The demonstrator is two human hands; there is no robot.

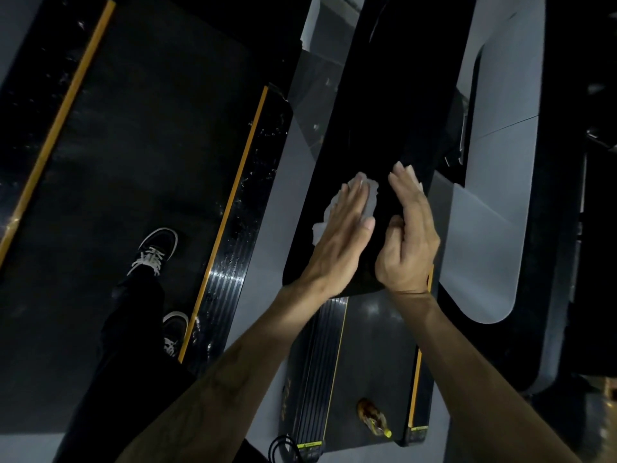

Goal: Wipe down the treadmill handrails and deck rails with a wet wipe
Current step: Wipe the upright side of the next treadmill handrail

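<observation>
Wiping was underway: left hand [340, 225] pressed the wet wipe [369, 198] flat, fingers straight, on the black handrail [384, 111]; right hand [409, 235], fingers straight, cupped its edge. Next, likely, sliding farther along.

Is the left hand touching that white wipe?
Touching. The head view shows the left hand lying flat with straight fingers on the wipe, which sticks out around it.

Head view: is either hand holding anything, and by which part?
Left hand presses flat on a white wipe; right hand covers another white piece. No curled grip shows.
</observation>
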